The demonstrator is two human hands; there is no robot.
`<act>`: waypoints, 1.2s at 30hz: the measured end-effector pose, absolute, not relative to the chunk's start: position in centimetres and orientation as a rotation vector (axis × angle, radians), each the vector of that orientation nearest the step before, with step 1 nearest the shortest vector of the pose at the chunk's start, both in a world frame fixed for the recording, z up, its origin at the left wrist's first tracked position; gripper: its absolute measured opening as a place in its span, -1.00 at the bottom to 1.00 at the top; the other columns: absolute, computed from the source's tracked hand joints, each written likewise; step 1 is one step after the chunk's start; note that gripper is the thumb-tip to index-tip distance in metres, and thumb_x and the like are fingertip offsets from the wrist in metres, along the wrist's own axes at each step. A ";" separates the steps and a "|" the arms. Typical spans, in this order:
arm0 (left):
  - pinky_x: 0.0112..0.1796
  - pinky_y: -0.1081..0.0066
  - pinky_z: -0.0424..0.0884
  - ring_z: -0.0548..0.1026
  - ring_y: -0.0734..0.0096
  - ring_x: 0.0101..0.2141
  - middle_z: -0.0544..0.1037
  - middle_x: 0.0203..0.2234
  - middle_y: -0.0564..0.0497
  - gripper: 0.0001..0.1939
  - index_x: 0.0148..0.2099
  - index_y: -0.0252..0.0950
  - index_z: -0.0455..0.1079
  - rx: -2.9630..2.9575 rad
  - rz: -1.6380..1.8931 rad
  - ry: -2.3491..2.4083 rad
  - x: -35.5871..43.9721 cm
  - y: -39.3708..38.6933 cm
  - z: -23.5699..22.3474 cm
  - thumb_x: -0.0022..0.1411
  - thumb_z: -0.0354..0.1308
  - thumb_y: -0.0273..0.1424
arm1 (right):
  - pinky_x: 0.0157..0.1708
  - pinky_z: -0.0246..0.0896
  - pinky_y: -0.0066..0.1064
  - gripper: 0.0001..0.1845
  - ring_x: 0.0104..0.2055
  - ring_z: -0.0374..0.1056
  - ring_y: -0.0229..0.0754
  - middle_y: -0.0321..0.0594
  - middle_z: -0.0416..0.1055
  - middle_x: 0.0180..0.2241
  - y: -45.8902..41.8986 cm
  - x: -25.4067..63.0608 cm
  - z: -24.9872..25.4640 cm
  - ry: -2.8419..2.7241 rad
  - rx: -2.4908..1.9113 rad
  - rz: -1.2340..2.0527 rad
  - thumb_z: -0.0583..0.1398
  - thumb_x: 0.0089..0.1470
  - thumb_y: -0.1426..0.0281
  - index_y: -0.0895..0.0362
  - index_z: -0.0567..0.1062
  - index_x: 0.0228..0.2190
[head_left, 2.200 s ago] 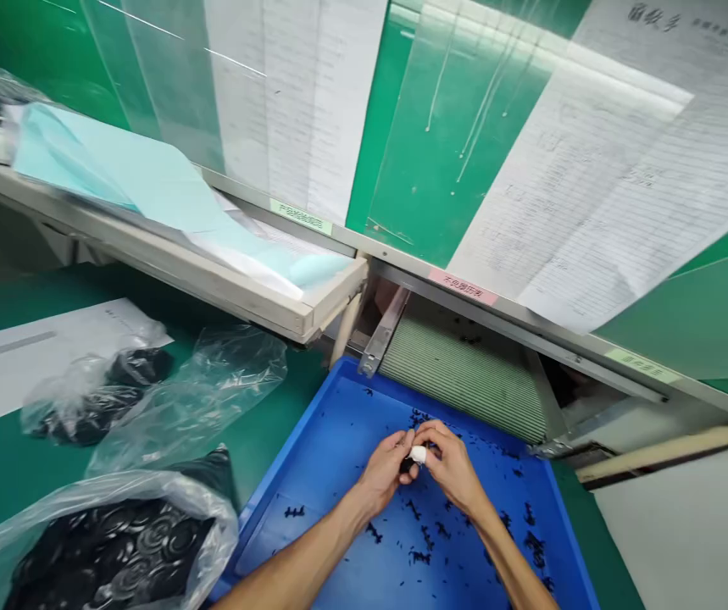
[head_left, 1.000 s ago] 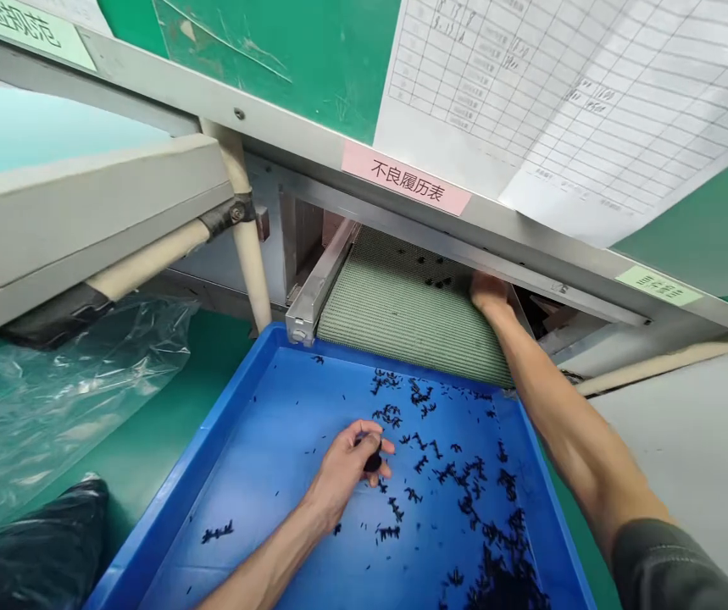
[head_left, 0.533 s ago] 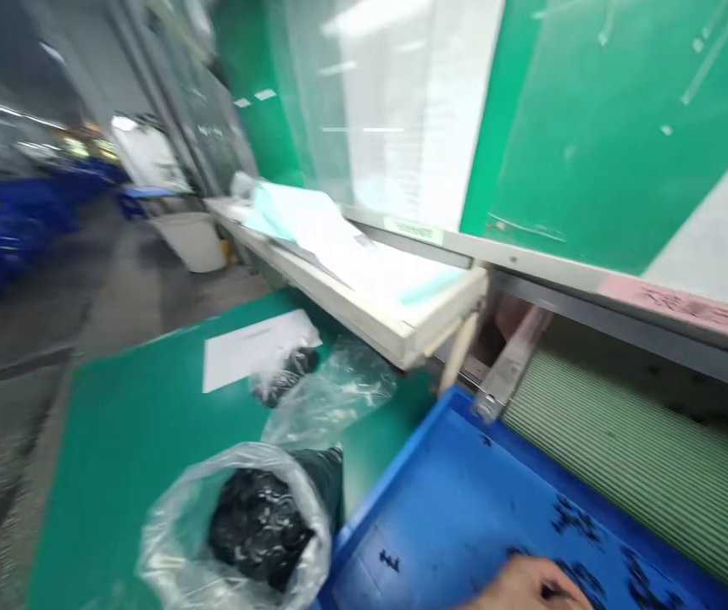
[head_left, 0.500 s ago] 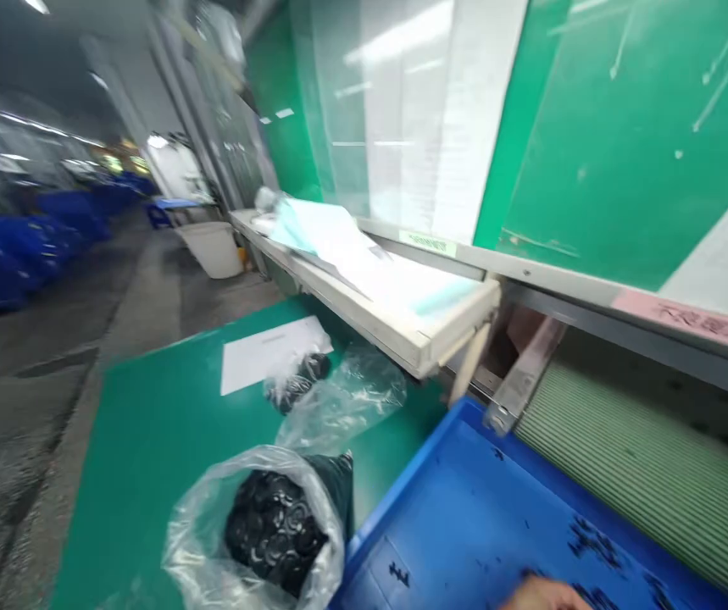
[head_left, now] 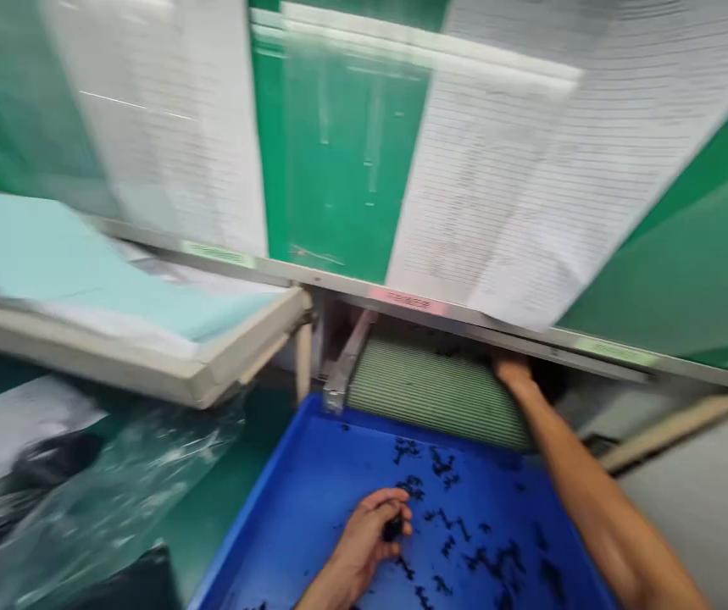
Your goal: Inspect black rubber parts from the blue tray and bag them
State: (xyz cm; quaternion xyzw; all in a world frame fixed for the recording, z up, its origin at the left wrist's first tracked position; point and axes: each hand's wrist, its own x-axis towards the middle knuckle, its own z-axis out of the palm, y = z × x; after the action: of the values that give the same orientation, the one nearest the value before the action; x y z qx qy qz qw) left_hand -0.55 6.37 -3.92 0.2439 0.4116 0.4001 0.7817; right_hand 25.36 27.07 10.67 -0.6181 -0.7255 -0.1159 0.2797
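Observation:
My left hand (head_left: pixel 369 535) is over the blue tray (head_left: pixel 300 500), its fingers curled around a small round black part (head_left: pixel 392 527). Small dark branching pieces (head_left: pixel 445 462) lie scattered on the tray floor around it. From the right side, my other arm stretches forward across the green ribbed belt (head_left: pixel 433 390). My right hand (head_left: pixel 512 368) reaches in under the edge of the board, and its fingers are hidden in the dark there.
A green board (head_left: pixel 338 169) with paper sheets under clear film rises in front. On the left, a cream shelf (head_left: pixel 204 381) holds papers. Below it, a clear plastic bag (head_left: pixel 141 466) and bagged black items (head_left: pixel 58 457) lie on a green surface.
The view has swung right, from the aisle and open bag to the tray and belt. My left hand now shows more fully, and my right arm has come into view under the board.

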 end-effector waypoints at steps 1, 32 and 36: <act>-0.57 0.56 0.17 0.40 0.50 -0.45 0.42 -0.42 0.00 -0.61 -0.17 -0.35 0.33 0.534 0.853 0.872 -1.0 6.7 -3.7 -0.07 0.21 -0.30 | -0.13 0.22 -0.25 -0.77 -0.17 0.32 -0.19 -0.09 0.39 -0.23 25.6 27.1 10.8 -1.935 -1.733 -0.319 0.04 0.18 0.40 0.25 0.44 -0.24; -0.49 0.47 0.07 0.11 0.47 -0.55 0.18 -0.63 0.12 -0.53 -0.38 -0.32 0.25 1.876 0.299 0.868 0.2 -7.2 4.9 0.11 -0.01 0.04 | -0.54 0.08 -0.59 -0.79 -0.44 0.32 -0.30 -0.32 0.43 -0.49 -10.9 15.1 3.8 -1.244 -1.585 0.928 0.16 -0.18 0.45 0.12 0.55 -0.41; -0.50 0.48 0.06 0.12 0.46 -0.54 0.19 -0.59 0.11 -0.55 -0.36 -0.29 0.26 1.866 0.386 0.934 0.5 -7.9 4.5 0.04 0.06 0.04 | -0.58 0.14 -0.58 -0.76 -0.55 0.33 -0.30 -0.35 0.35 -0.60 -11.6 15.1 4.4 -1.163 -1.552 0.993 0.10 -0.19 0.52 0.16 0.46 -0.38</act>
State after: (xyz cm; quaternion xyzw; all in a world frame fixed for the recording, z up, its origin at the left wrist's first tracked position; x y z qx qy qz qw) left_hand 0.46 -7.88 4.49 0.7674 0.3843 0.1589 0.4880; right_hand 15.11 -11.64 4.44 -0.6313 -0.4730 0.4038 0.4632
